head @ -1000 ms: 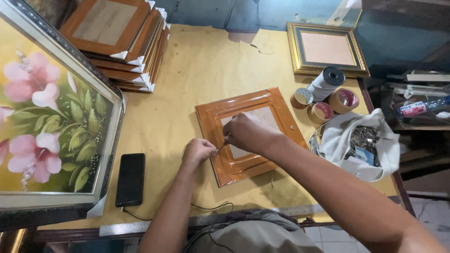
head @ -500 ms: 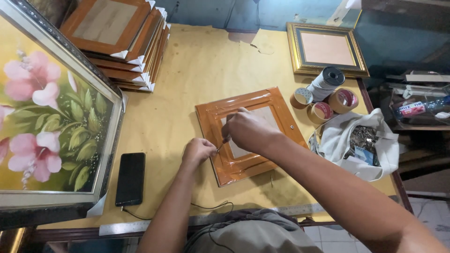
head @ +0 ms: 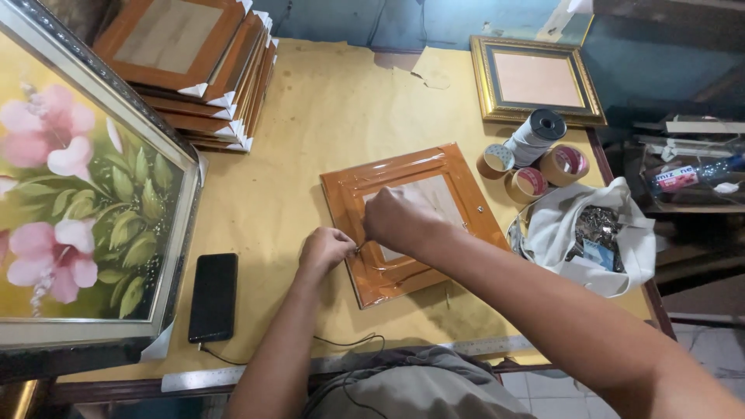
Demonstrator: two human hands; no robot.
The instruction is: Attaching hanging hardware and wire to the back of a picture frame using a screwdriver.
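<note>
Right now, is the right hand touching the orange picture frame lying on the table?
Touching. In the head view the right hand rests fisted on the orange frame, over its left rail and backing, with no gap visible between them.

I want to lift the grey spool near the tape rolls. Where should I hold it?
Grip the grey spool across its round body, coming from above and the near-left. It lies tilted, dark end up, with tape rolls close on its right.

My picture frame (head: pixel 458 167) is glossy orange-brown, the table paper (head: pixel 341 101) yellow, the phone (head: pixel 213 296) black; the painting (head: pixel 77 202) shows pink flowers, green leaves.
</note>
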